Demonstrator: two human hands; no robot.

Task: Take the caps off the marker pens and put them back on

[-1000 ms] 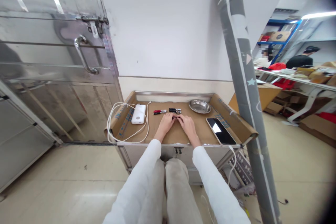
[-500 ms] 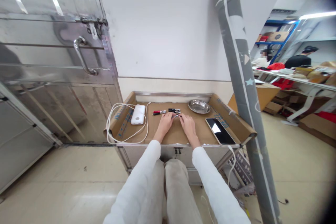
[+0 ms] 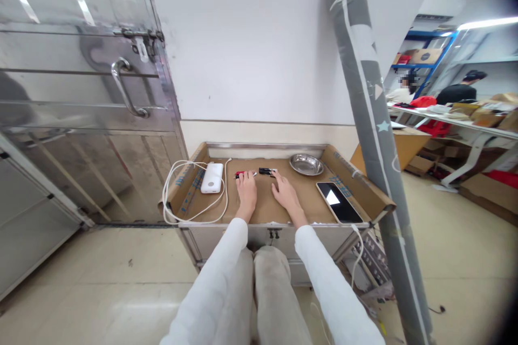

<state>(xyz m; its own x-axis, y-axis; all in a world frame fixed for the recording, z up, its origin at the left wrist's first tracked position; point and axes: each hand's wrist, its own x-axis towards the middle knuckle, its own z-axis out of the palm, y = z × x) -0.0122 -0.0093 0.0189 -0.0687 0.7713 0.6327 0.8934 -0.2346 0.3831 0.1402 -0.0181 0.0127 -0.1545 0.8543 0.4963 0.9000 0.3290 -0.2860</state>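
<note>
My left hand [image 3: 246, 190] rests over red and black pen-like pieces [image 3: 239, 175] on the cardboard-lined cart top [image 3: 265, 210]. Its fingers point forward and partly cover them; whether one is gripped does not show clearly. To the right, my right hand [image 3: 285, 192] has its fingers apart, with fingertips at the near right end of a small group of black pen-like pieces [image 3: 266, 171] with silvery ends. No piece shows in the gap between the two hands.
An oval metal dish [image 3: 306, 164] stands at the back right, and a phone [image 3: 339, 202] lies at the front right. On the left is a white power bank [image 3: 211, 178] with a looped white cable [image 3: 165, 199]. A tall grey roll [image 3: 370, 81] leans beside the cart.
My hands were together at the middle around a small pen-like piece. They have moved apart: the left to the red and black pieces, the right slightly away, opening by the black ones.
</note>
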